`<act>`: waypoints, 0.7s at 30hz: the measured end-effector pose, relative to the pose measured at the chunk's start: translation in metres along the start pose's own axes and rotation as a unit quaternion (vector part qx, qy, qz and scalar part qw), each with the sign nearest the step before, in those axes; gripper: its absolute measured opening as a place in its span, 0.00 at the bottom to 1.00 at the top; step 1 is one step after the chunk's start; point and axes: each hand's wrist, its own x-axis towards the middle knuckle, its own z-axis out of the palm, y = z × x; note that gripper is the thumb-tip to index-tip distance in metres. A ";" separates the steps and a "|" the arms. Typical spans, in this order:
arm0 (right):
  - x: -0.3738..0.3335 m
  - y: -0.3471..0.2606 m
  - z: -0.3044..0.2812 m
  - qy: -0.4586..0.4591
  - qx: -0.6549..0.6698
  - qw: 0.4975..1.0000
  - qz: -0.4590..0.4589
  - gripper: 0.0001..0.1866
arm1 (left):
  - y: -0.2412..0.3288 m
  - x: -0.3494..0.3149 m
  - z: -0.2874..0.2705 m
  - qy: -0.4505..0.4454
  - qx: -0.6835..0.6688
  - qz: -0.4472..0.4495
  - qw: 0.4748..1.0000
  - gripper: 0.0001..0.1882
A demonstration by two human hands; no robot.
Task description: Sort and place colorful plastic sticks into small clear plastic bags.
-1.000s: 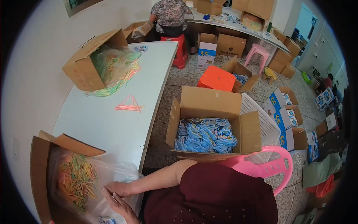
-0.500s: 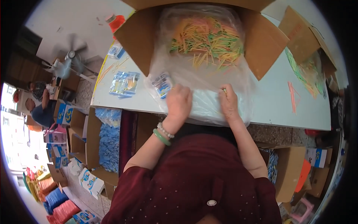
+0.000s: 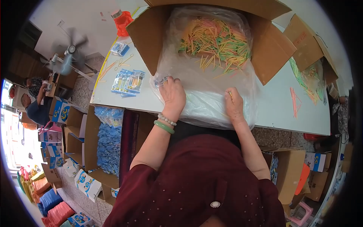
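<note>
My left hand (image 3: 172,95), with a bead bracelet and a green bangle, bends its fingers over a small blue-and-white plastic packet (image 3: 161,81) at the left edge of a clear plastic liner (image 3: 215,96). Most of that packet is hidden under the fingers. On the liner's right side, my right hand (image 3: 234,106) is closed, with the ends of thin yellow sticks (image 3: 230,94) showing at its thumb. Beyond both hands, a heap of thin pink, yellow and green sticks (image 3: 215,41) lies on the liner, in the mouth of an open cardboard box (image 3: 272,47).
Left on the table (image 3: 104,92) lie filled packets (image 3: 127,82), scissors (image 3: 124,61) and a red roll (image 3: 121,23). Pink sticks (image 3: 294,102) lie right. Below the left edge stands a carton of blue packets (image 3: 107,140). Two people sit far left near a fan (image 3: 70,51).
My left hand has moved left and away from me, onto the blue-and-white packet, covering most of it. My right hand stays closed near the same spot. The whole view has shifted slightly.
</note>
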 end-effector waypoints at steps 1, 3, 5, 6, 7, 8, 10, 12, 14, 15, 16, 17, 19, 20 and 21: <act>-0.001 0.000 0.000 -0.001 -0.005 1.000 -0.001 0.04 | -0.001 0.000 0.001 -0.001 -0.001 -0.002 1.000 0.06; -0.003 0.000 0.000 -0.006 -0.011 1.000 -0.002 0.04 | -0.003 0.002 0.003 -0.015 -0.055 -0.042 0.998 0.06; -0.002 -0.003 0.000 -0.004 -0.015 1.000 -0.011 0.04 | -0.001 0.003 0.005 -0.018 -0.060 -0.050 0.997 0.06; -0.003 -0.003 -0.001 -0.009 -0.016 1.000 -0.011 0.04 | -0.001 0.002 0.006 -0.021 -0.064 -0.055 0.996 0.05; -0.002 -0.003 -0.002 0.006 -0.011 1.000 -0.005 0.04 | -0.001 0.002 0.006 -0.023 -0.066 -0.059 0.996 0.05; -0.001 -0.003 -0.003 0.021 -0.005 1.000 0.001 0.04 | 0.000 0.002 0.006 -0.003 -0.109 -0.076 0.991 0.05; 0.001 -0.008 -0.006 0.013 0.036 0.999 0.035 0.05 | -0.003 0.002 0.006 0.016 -0.150 -0.098 0.984 0.05; 0.007 -0.023 -0.008 0.007 0.075 0.994 0.074 0.05 | -0.009 -0.004 0.005 0.109 -0.298 -0.053 0.947 0.05; 0.019 -0.050 0.001 -0.069 0.256 0.951 0.156 0.06 | 0.004 -0.007 -0.018 0.061 -0.390 -0.072 0.916 0.04; 0.021 -0.056 0.009 -0.071 0.257 0.951 0.158 0.06 | 0.012 -0.010 -0.025 0.017 -0.478 -0.087 0.874 0.03; 0.024 -0.065 0.018 -0.129 0.322 0.921 0.177 0.06 | 0.019 -0.019 -0.025 0.003 -0.473 -0.055 0.879 0.02; 0.028 -0.068 0.025 -0.185 0.383 0.884 0.196 0.07 | 0.030 -0.026 -0.023 -0.012 -0.466 -0.024 0.884 0.02; 0.031 -0.065 0.035 -0.184 0.390 0.877 0.210 0.06 | 0.039 -0.031 -0.018 -0.075 -0.590 -0.029 0.803 0.03; 0.031 -0.064 0.040 -0.176 0.395 0.873 0.225 0.05 | 0.035 -0.031 -0.018 -0.092 -0.574 -0.044 0.812 0.03; 0.030 -0.062 0.043 -0.169 0.365 0.883 0.243 0.04 | 0.030 -0.030 -0.019 -0.106 -0.558 -0.060 0.821 0.03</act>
